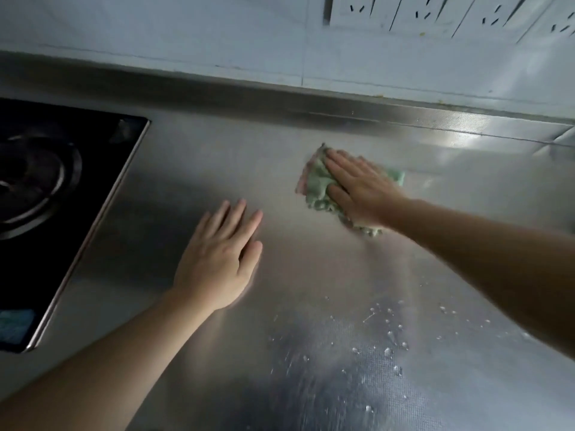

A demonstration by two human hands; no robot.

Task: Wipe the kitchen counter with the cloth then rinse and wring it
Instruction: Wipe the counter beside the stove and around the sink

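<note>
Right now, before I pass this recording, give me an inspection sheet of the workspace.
Surface: steel counter, water droplets on the near right part.
Job's things: green cloth spread flat on the counter toward the back.
Clutter: nothing seen.
Grippers: right hand presses flat on the cloth, fingers straight; left hand open, palm down over bare counter, contact cannot be told.
Cables: nothing seen.
Surroundings: black gas hob set into the counter at left; tiled wall behind; row of wall sockets above, nothing plugged in.
</note>
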